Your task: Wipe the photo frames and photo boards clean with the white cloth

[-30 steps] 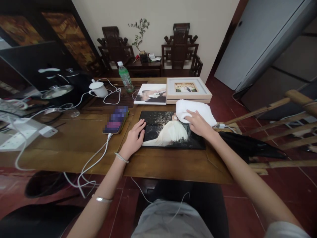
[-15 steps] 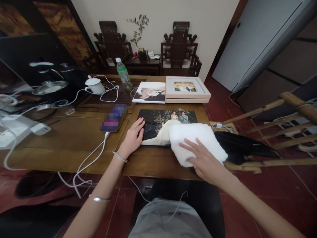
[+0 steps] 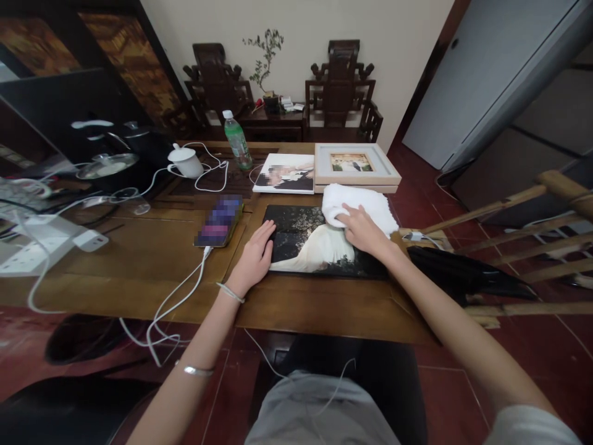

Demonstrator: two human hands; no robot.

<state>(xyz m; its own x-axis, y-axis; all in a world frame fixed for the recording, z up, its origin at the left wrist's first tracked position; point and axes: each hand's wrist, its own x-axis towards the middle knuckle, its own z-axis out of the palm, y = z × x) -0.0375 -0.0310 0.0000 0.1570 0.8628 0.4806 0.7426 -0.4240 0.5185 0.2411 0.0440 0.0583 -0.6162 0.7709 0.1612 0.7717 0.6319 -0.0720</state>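
Note:
A dark wedding photo panel [image 3: 319,250] lies flat on the wooden table in front of me; a long white dress shows on it. My left hand [image 3: 256,253] rests flat on its left edge, fingers stretched out together. At the panel's far right corner, my right hand [image 3: 364,232] grips a folded white towel [image 3: 364,201], the index finger pressed into it. The towel hides the upper right of the photo and touches or nearly touches the frames behind; which of these, I cannot tell.
Behind the panel are a white photo book [image 3: 285,174] and stacked light picture frames [image 3: 389,167]. To the left lie a charging phone [image 3: 220,220], its cable [image 3: 185,296] and a power strip [image 3: 41,247]. A green bottle [image 3: 238,142] and lidded white cup [image 3: 186,162] stand farther back.
My right hand has moved the towel away from me, from the panel's near right side to its far right corner, uncovering the lower right. My left hand stays on the left edge.

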